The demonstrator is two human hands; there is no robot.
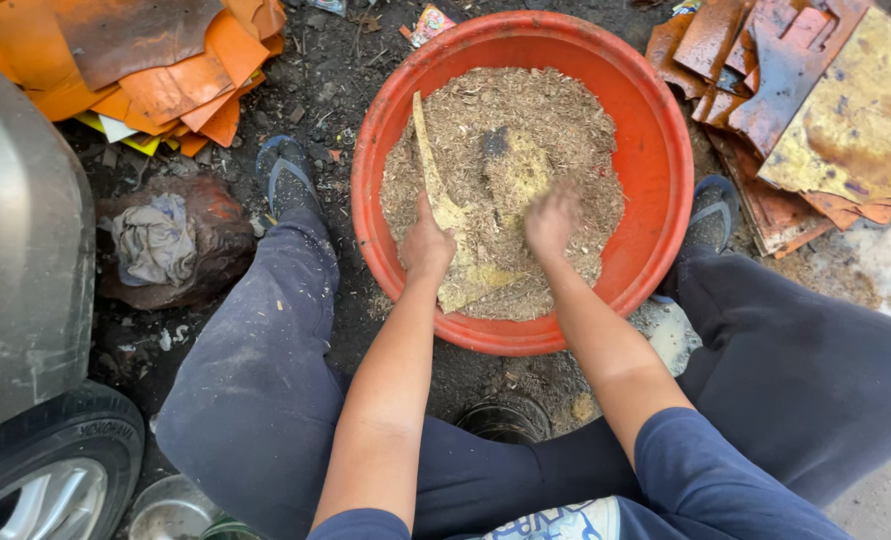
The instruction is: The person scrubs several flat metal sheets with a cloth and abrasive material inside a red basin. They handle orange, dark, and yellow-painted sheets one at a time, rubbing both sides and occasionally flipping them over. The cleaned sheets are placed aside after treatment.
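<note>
Fingers of the left hand (427, 245) close round a flat wooden paddle (443, 215) in the orange basin (665, 150), which sits on the ground between the person's knees. Its long axis runs away from the body, blade end far, handle end near. Beside it, the right hand (553, 218) presses loosely curled into the sawdust-like mix (565, 120), blurred, nearer a dark lump (495, 145)

A small crumpled wrapper (430, 22), printed in pink, yellow and blue, is lying on the dark ground at the far edge, just left of the orange basin's (665, 150) rim. No labels, signs or screens are showing anywhere else.
</note>
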